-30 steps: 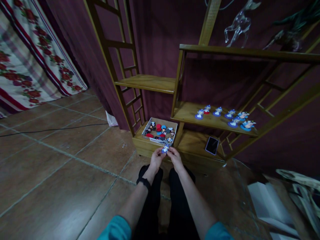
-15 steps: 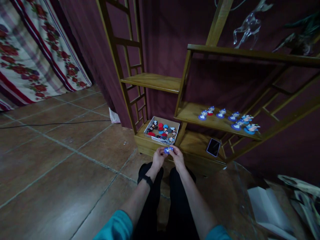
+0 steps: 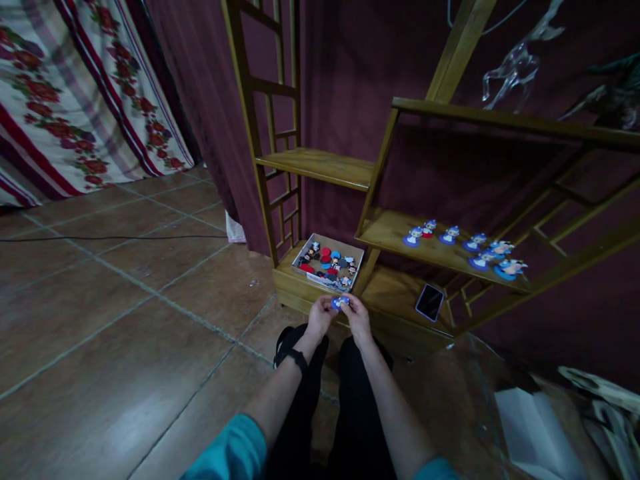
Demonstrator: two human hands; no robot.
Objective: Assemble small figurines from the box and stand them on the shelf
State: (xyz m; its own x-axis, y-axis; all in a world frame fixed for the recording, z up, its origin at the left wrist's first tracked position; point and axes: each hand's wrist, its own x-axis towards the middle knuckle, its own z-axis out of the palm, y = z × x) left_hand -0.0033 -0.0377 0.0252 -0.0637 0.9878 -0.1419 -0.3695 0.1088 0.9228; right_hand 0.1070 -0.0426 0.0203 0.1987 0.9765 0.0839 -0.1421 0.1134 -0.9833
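Observation:
Between my two hands is a small figurine (image 3: 341, 303) with a purple-blue round base, held just in front of the low shelf. The fingers of my left hand (image 3: 321, 317) pinch its left side. From the right, my right hand (image 3: 357, 316) grips it with thumb and fingers. Right behind my hands stands a shallow open cardboard box (image 3: 356, 257) with several small figurines and red, blue and dark round bases in it. Several finished-looking figurines (image 3: 450, 235) stand on round bases along the wooden shelf (image 3: 383, 230) to the right, most of them purple or blue.
A phone (image 3: 430, 302) lies on the bottom shelf at right. Higher up, a clear horse statuette (image 3: 515, 67) stands on the upper board. A bare-topped side shelf (image 3: 317, 165) juts out above the box. White packaging (image 3: 533, 427) lies on the floor at right; a black cable (image 3: 115, 237) crosses the tiles.
The view has turned slightly, so the shelving sits a little farther right and lower. Both hands still hold the figurine, which appears slightly turned between the fingers.

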